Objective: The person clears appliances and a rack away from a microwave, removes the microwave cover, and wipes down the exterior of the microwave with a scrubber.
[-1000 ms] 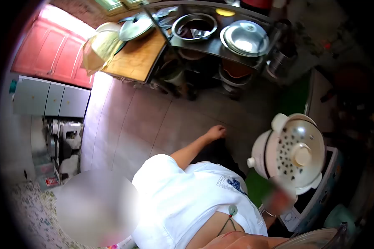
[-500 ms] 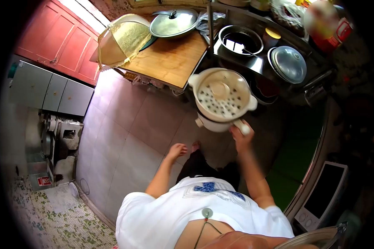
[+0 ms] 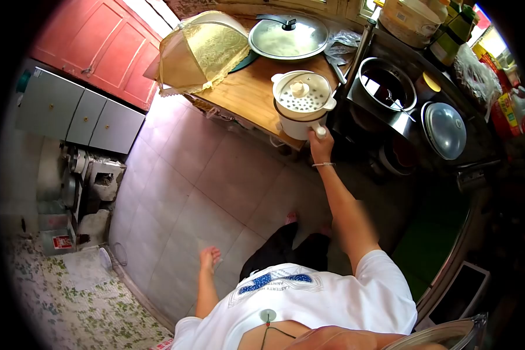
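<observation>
My right hand (image 3: pixel 321 144) is closed around the handle of a white electric pot (image 3: pixel 297 126). A white steamer tray with many holes (image 3: pixel 304 105) sits on top of the pot, under a clear lid with a pale knob (image 3: pixel 299 88). The pot is upright at the front right corner of the wooden table (image 3: pixel 239 96); whether its base rests on the wood, I cannot tell. My left hand (image 3: pixel 210 256) hangs low over the tiled floor, away from everything, its fingers loosely apart and nothing in them.
A lidded pan (image 3: pixel 289 36) and a gold mesh food cover (image 3: pixel 216 52) stand on the table's far side. To the right are a metal basin of dark liquid (image 3: pixel 385 84), a yellow-lidded container (image 3: pixel 428 85) and a lidded pot (image 3: pixel 445 130). Grey cabinets (image 3: pixel 70 111) line the left.
My right hand has carried the pot with its steamer tray forward, to the table's corner. My left hand has dropped back to the left, and its fingers have loosened. The view has shifted.
</observation>
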{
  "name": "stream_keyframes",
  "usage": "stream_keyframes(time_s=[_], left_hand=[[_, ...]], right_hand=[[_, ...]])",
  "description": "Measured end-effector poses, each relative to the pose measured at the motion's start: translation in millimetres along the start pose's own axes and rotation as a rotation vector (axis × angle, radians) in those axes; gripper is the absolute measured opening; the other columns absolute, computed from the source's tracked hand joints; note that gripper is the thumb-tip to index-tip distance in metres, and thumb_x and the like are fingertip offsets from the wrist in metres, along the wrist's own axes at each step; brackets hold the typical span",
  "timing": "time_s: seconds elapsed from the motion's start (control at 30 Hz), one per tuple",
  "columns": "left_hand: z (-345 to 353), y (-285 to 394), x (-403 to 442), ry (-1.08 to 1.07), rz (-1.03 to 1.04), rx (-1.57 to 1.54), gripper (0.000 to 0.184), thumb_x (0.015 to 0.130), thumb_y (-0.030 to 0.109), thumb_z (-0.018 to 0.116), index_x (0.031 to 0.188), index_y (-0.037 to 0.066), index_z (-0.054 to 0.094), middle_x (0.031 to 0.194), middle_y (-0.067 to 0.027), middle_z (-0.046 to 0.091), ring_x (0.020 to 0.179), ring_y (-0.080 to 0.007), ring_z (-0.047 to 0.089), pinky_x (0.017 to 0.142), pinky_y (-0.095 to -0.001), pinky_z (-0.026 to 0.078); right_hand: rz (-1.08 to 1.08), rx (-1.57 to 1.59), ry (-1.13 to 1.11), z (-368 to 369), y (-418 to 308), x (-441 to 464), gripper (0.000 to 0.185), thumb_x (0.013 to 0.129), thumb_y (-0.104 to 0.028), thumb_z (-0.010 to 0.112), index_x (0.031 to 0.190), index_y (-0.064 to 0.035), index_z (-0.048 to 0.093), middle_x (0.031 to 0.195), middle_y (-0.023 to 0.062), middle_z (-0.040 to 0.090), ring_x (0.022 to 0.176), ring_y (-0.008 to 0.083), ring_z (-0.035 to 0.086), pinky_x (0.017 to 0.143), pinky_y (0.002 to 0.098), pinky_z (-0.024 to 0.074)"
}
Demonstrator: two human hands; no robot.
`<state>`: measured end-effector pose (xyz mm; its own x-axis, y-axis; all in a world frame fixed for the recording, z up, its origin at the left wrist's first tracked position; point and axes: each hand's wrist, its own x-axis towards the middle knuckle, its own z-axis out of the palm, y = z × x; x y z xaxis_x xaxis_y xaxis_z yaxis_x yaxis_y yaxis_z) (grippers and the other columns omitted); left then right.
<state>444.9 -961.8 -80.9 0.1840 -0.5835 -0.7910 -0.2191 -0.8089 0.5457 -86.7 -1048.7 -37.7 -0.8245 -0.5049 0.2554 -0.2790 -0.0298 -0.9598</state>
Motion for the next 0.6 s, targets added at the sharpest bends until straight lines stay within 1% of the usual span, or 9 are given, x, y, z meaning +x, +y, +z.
stream_keyframes(time_s=[0.07, 0.17, 0.23, 0.3, 0.37, 0.43, 0.53, 0.57, 0.6], left_hand=[[3.3, 3.0, -12.5, -0.003, -0.022, -0.007, 0.027, 0.093, 0.024, 0.041, 0.107, 0.004, 0.053, 0.09, -0.0067, 0.062, 0.073, -0.0139, 0.061, 0.063, -0.025, 0.05], [5.7, 24.6, -8.7, -0.081, -0.065, 0.077, 0.028, 0.094, 0.024, 0.039, 0.108, 0.004, 0.052, 0.091, -0.0072, 0.062, 0.074, -0.0145, 0.061, 0.064, -0.0267, 0.052], [10.0, 41.4, 4.7, -0.102, 0.031, 0.127, 0.025, 0.093, 0.024, 0.042, 0.106, 0.005, 0.053, 0.091, -0.0072, 0.062, 0.075, -0.0142, 0.061, 0.062, -0.0257, 0.051], [22.6, 65.1, 21.0, -0.117, 0.068, 0.153, 0.024, 0.092, 0.023, 0.045, 0.106, 0.005, 0.053, 0.09, -0.0068, 0.062, 0.074, -0.0142, 0.061, 0.061, -0.0251, 0.051], [46.9, 90.0, 51.2, -0.172, 0.098, 0.154, 0.023, 0.088, 0.023, 0.051, 0.104, 0.007, 0.055, 0.088, -0.006, 0.063, 0.074, -0.0139, 0.061, 0.059, -0.0242, 0.051], [84.7, 111.8, 80.2, -0.255, 0.082, 0.209, 0.022, 0.085, 0.023, 0.055, 0.101, 0.007, 0.056, 0.086, -0.0052, 0.063, 0.073, -0.014, 0.061, 0.058, -0.0236, 0.051], [153.6, 129.9, 98.3, -0.426, 0.087, 0.43, 0.022, 0.085, 0.023, 0.056, 0.099, 0.007, 0.058, 0.082, -0.0046, 0.063, 0.069, -0.0161, 0.061, 0.058, -0.0242, 0.049], [177.1, 133.6, 105.5, -0.491, 0.075, 0.526, 0.021, 0.086, 0.023, 0.054, 0.099, 0.007, 0.057, 0.082, -0.0055, 0.063, 0.068, -0.0167, 0.061, 0.057, -0.0249, 0.049], [202.1, 138.7, 107.4, -0.574, 0.128, 0.638, 0.021, 0.087, 0.022, 0.053, 0.1, 0.006, 0.056, 0.081, -0.006, 0.062, 0.068, -0.0169, 0.061, 0.057, -0.0251, 0.049]], right_hand=[[-0.11, -0.039, 0.026, 20.3, 7.5, 17.5, 0.019, 0.076, -0.017, 0.065, 0.085, -0.0023, 0.06, 0.076, 0.0179, 0.062, 0.074, 0.0343, 0.062, 0.061, 0.038, 0.0475], [0.031, -0.116, -0.112, 43.0, 4.1, 40.6, 0.033, 0.074, -0.028, 0.07, 0.091, -0.0032, 0.059, 0.081, 0.0187, 0.062, 0.079, 0.0362, 0.061, 0.067, 0.0402, 0.0471], [0.047, -0.151, -0.245, 49.0, 6.0, 52.5, 0.045, 0.071, -0.033, 0.073, 0.098, -0.0011, 0.056, 0.091, 0.0207, 0.061, 0.088, 0.0365, 0.059, 0.074, 0.041, 0.0463], [-0.089, -0.301, -0.306, 30.8, -8.8, 46.6, 0.052, 0.069, -0.031, 0.074, 0.102, 0.0023, 0.052, 0.097, 0.0223, 0.058, 0.093, 0.036, 0.056, 0.079, 0.0407, 0.0455], [-0.14, -0.304, -0.206, 3.7, -15.6, 25.9, 0.045, 0.072, -0.028, 0.068, 0.104, -0.0012, 0.05, 0.095, 0.0168, 0.058, 0.086, 0.0304, 0.057, 0.074, 0.0359, 0.045], [0.195, -0.109, -0.218, -41.6, -19.2, -9.6, 0.029, 0.073, -0.019, 0.061, 0.094, -0.0024, 0.054, 0.089, 0.0168, 0.057, 0.083, 0.0284, 0.056, 0.072, 0.0366, 0.0445], [0.166, -0.338, -0.078, -124.1, 31.1, -122.2, 0.024, 0.077, -0.024, 0.058, 0.091, -0.0045, 0.055, 0.084, 0.0138, 0.056, 0.079, 0.0296, 0.054, 0.07, 0.0383, 0.0436], [0.297, -0.407, -0.078, -157.9, 34.3, -164.9, 0.023, 0.077, -0.023, 0.057, 0.092, -0.0048, 0.055, 0.085, 0.0139, 0.058, 0.081, 0.0321, 0.055, 0.071, 0.0421, 0.0448], [0.529, -0.426, -0.094, -193.7, 36.8, -206.7, 0.025, 0.078, -0.026, 0.057, 0.092, -0.0046, 0.059, 0.09, 0.0144, 0.061, 0.088, 0.0313, 0.057, 0.075, 0.0408, 0.0459]])
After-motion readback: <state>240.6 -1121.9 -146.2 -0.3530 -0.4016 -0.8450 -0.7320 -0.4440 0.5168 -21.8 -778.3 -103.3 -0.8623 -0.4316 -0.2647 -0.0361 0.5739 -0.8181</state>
